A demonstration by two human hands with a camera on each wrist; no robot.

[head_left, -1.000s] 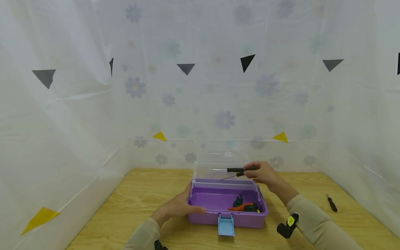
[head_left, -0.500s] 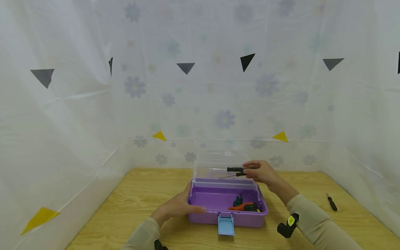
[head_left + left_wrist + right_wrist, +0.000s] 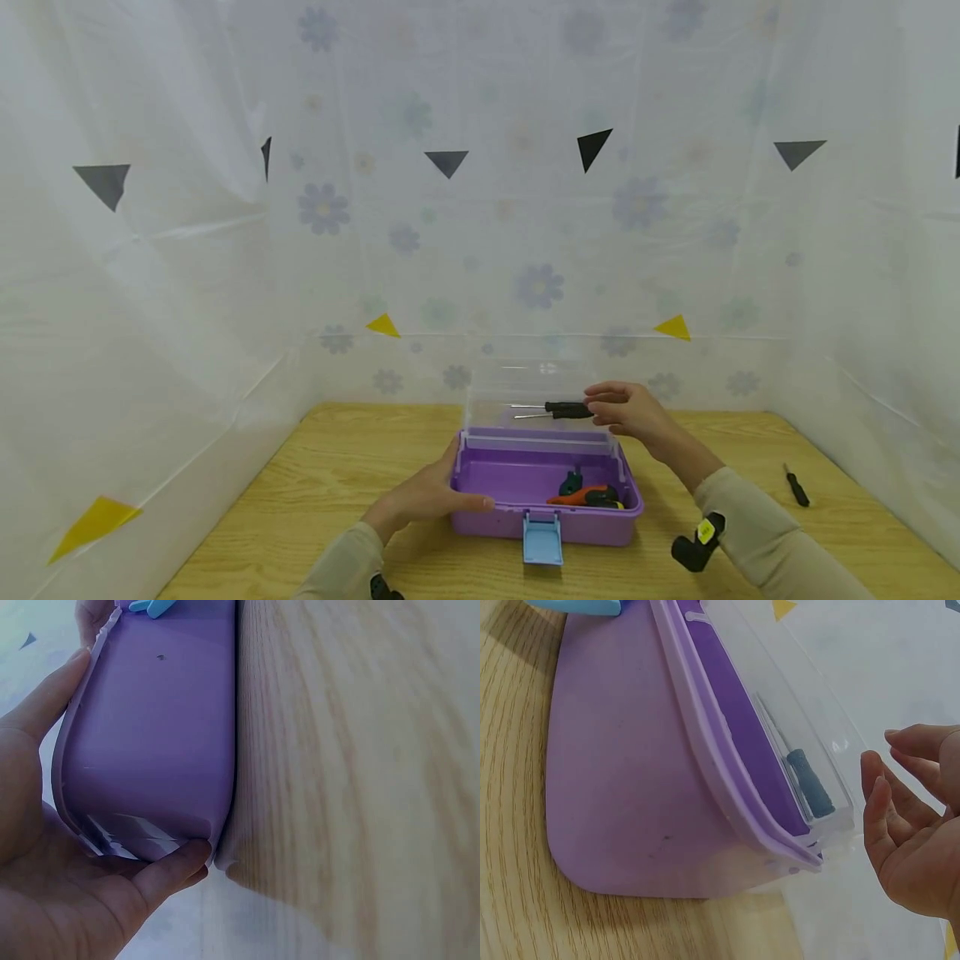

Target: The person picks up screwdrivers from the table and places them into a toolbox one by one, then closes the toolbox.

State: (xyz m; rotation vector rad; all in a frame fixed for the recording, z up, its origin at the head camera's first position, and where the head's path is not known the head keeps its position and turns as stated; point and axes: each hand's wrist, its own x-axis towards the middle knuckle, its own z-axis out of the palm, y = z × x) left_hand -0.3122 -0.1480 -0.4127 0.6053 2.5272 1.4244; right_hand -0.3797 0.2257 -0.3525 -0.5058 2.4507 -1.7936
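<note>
Purple plastic makes up the box (image 3: 546,492), which sits on the wooden worktop (image 3: 330,475) with its clear lid (image 3: 525,387) standing open behind it. The left hand (image 3: 423,500) rests against the box's left end, thumb along the front rim and fingers spread flat on the wall; the left wrist view shows the same, the palm cupping the corner of the box (image 3: 150,742), the fingers straight rather than curled round it. The right hand (image 3: 626,410) hovers just right of the lid, above the back right corner of the box. Its grip is apart: in the right wrist view the fingers (image 3: 877,802) are relaxed and hold nothing.

Two thin black-handled screwdrivers (image 3: 558,410) lie level just left of that hand, seen against the clear lid. From the right wrist view one screwdriver (image 3: 808,784) shows through the lid's wall, apart from the fingertips. Whether they rest on the lid's ledge I cannot tell.

Inside the box, toward its right front, lie an orange-and-black tool (image 3: 588,498) and a dark green one (image 3: 571,482). A blue latch (image 3: 542,539) hangs from the box's front. Well to the right of the box, another small black screwdriver (image 3: 796,487) lies on the worktop.
</note>
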